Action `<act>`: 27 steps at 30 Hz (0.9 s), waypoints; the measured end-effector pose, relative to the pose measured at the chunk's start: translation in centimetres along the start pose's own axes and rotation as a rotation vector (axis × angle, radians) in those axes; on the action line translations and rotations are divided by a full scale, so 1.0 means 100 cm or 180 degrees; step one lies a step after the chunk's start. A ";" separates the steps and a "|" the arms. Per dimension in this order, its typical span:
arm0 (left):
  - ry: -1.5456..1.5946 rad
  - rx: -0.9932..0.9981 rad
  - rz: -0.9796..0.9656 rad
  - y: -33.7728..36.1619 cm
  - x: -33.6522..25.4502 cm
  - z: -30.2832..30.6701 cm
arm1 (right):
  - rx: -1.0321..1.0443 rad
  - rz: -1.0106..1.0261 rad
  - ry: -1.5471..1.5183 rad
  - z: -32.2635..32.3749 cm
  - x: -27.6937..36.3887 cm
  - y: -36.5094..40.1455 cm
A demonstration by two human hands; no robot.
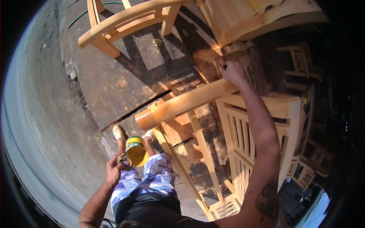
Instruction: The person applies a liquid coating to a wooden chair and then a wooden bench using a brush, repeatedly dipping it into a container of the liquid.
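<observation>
Hands apart: left hand [113, 171] clamped on tin [137, 155], 8 o'clock; right hand [234, 74] curled by armrest [182, 103], 2 o'clock, can't tell what's in it. Looks mid-job imo, calls for steady tin.

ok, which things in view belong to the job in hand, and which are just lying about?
In the job:
- yellow can, in the left hand
- near slatted wooden seat, right hand by its armrest; can't tell what that grip holds

Lying about, by the look of it:
- wooden seat frame at top
- green hose
- shaded chairs at right
</observation>
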State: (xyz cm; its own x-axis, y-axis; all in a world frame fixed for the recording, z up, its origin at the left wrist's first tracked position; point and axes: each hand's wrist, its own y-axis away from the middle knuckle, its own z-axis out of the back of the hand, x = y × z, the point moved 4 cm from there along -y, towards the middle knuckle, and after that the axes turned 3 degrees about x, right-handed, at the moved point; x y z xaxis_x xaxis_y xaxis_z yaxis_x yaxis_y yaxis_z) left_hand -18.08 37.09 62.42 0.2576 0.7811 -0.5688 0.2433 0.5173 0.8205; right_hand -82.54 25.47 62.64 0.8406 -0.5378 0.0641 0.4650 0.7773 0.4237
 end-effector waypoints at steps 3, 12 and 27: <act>-0.0068 0.0041 0.0007 -0.003 0.003 0.002 | 0.0488 -0.0056 -0.1349 0.020 0.028 0.018; -0.0037 0.0017 0.0002 -0.002 -0.001 0.008 | -0.0591 -0.1074 -0.0022 0.044 -0.111 -0.032; -0.0091 0.0110 -0.0025 -0.009 0.008 0.014 | -0.0357 -0.0967 -0.0926 0.027 -0.098 -0.027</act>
State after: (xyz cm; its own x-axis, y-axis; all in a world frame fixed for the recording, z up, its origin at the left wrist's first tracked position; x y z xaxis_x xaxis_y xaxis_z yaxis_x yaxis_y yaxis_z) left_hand -16.84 36.76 61.12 0.2820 0.7664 -0.5771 0.2775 0.5107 0.8138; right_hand -92.77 27.70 63.31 0.5552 -0.8046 0.2104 0.7199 0.5917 0.3628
